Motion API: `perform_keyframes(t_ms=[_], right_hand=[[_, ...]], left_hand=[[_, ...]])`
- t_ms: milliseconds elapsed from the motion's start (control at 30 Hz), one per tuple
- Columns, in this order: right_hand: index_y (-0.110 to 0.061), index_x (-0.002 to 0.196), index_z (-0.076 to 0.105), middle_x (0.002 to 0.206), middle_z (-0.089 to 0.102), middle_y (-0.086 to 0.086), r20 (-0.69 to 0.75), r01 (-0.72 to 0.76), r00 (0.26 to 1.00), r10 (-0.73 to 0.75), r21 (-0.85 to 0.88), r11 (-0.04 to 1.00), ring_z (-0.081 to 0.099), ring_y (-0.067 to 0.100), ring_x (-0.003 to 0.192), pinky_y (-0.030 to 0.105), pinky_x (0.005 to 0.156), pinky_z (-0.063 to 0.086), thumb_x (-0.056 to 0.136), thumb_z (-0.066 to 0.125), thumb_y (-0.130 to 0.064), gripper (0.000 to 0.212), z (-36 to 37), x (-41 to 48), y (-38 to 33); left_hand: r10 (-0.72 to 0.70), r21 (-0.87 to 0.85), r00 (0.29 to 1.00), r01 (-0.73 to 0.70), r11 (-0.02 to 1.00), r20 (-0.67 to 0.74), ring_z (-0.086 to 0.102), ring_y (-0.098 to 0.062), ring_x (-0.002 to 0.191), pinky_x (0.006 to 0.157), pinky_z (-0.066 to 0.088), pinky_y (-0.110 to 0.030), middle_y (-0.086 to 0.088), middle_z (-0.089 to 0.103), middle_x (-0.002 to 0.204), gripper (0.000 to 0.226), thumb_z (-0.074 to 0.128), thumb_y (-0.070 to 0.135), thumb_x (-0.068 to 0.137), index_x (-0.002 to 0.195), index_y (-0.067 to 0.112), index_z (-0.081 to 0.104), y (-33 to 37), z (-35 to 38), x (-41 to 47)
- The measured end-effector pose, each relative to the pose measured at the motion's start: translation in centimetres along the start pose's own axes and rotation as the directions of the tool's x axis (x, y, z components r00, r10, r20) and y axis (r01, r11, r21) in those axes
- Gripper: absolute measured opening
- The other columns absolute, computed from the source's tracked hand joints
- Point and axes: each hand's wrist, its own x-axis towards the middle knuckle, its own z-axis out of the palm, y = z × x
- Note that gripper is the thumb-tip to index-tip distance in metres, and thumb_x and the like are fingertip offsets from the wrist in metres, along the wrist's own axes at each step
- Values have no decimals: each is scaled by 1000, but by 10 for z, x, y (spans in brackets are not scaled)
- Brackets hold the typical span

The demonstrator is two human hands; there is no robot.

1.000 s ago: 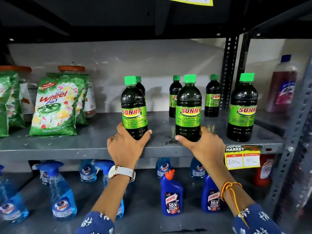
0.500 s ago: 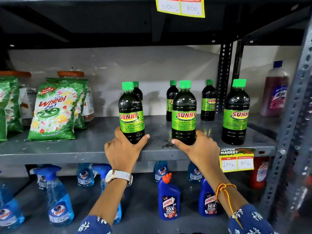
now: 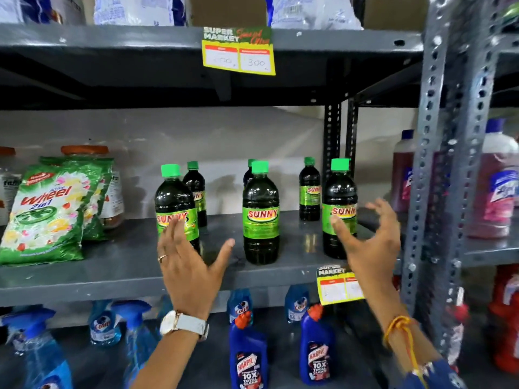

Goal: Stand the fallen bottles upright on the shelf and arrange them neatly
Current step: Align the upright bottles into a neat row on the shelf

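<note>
Dark Sunny bottles with green caps stand upright on the grey middle shelf [image 3: 123,272]. Three are in a front row: left bottle [image 3: 175,197], middle bottle [image 3: 261,211], right bottle [image 3: 339,192]. Three smaller-looking ones stand behind: back left [image 3: 196,186], back middle [image 3: 248,172] mostly hidden, back right [image 3: 309,189]. My left hand [image 3: 191,265] is spread open just in front of the left bottle, holding nothing. My right hand [image 3: 368,242] is open with curled fingers beside the right bottle, holding nothing.
Green Wheel detergent bags [image 3: 47,214] and jars stand at the shelf's left. A perforated steel upright [image 3: 449,164] rises on the right, with pink cleaner bottles [image 3: 497,192] beyond. Blue spray bottles [image 3: 42,349] and Harpic bottles [image 3: 248,357] fill the shelf below. A price tag [image 3: 338,287] hangs on the edge.
Both hands have let go of the left and middle front bottles and pulled back open. My right hand moved right, toward the right bottle. The view tilted upward.
</note>
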Motion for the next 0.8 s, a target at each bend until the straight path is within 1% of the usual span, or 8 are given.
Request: perform_keyframes(t_ms=[67, 100, 133, 200, 267, 333, 400, 800], right_hand=[[-21, 129, 37, 115, 57, -2, 185, -195, 961, 205, -68, 978, 52, 12, 107, 26, 86, 39, 49, 67, -72, 100, -8, 18, 17], [-20, 129, 37, 117, 60, 2, 297, -231, 918, 264, -140, 963, 54, 14, 106, 26, 86, 39, 44, 69, -72, 105, -9, 23, 24], [-21, 126, 41, 118, 62, 4, 391, -239, 870, 299, -196, 951, 56, 15, 105, 28, 86, 42, 41, 70, -73, 104, -10, 24, 31], [-33, 108, 52, 107, 69, 0, 492, -199, 815, 305, -257, 946, 62, 15, 96, 31, 82, 48, 37, 68, -78, 86, -7, 22, 39], [-34, 96, 57, 96, 71, -5, 514, -136, 814, 271, -285, 949, 65, 16, 89, 36, 79, 52, 37, 66, -81, 75, -4, 20, 46], [-32, 97, 60, 92, 72, -5, 502, -114, 827, 254, -292, 949, 66, 16, 87, 37, 77, 53, 40, 66, -79, 74, -2, 20, 49], [-31, 97, 60, 91, 71, -6, 499, -105, 832, 243, -287, 952, 66, 15, 85, 36, 75, 54, 42, 67, -77, 72, -1, 21, 51], [-35, 95, 57, 88, 70, -8, 494, -91, 842, 216, -263, 960, 64, 12, 80, 35, 71, 54, 46, 68, -73, 63, -1, 21, 55]], left_hand=[[23, 12, 999, -23, 1000, -30, 38, -39, 126, 104, 32, -48, -28, 43, 135, 89, 55, 65, 77, 128, -6, 42, 23, 8, -2], [29, 17, 999, -29, 999, -16, 36, -38, 127, 105, 31, -47, -28, 42, 136, 90, 57, 66, 75, 128, -6, 42, 33, 12, -4], [18, -4, 999, -18, 1000, 31, 36, -38, 128, 104, 31, -47, -28, 41, 137, 93, 59, 67, 73, 129, -6, 41, 43, 18, -7], [-50, -78, 974, 69, 995, 222, 39, -37, 128, 102, 36, -46, -26, 41, 140, 106, 60, 72, 66, 134, -4, 33, 60, 29, -12], [-133, -47, 906, 165, 985, 401, 51, -36, 118, 91, 45, -45, -23, 49, 134, 113, 61, 74, 61, 138, 0, 28, 72, 38, -16], [-183, 35, 880, 186, 982, 438, 64, -36, 95, 71, 52, -41, -20, 65, 112, 106, 66, 73, 59, 131, 2, 35, 74, 45, -17], [-196, 56, 887, 190, 980, 418, 67, -36, 79, 60, 50, -37, -19, 70, 94, 93, 71, 66, 59, 120, 1, 43, 73, 51, -18], [-235, 61, 903, 229, 972, 361, 66, -36, 79, 58, 47, -35, -19, 69, 92, 85, 76, 57, 62, 119, 1, 45, 78, 52, -22]])
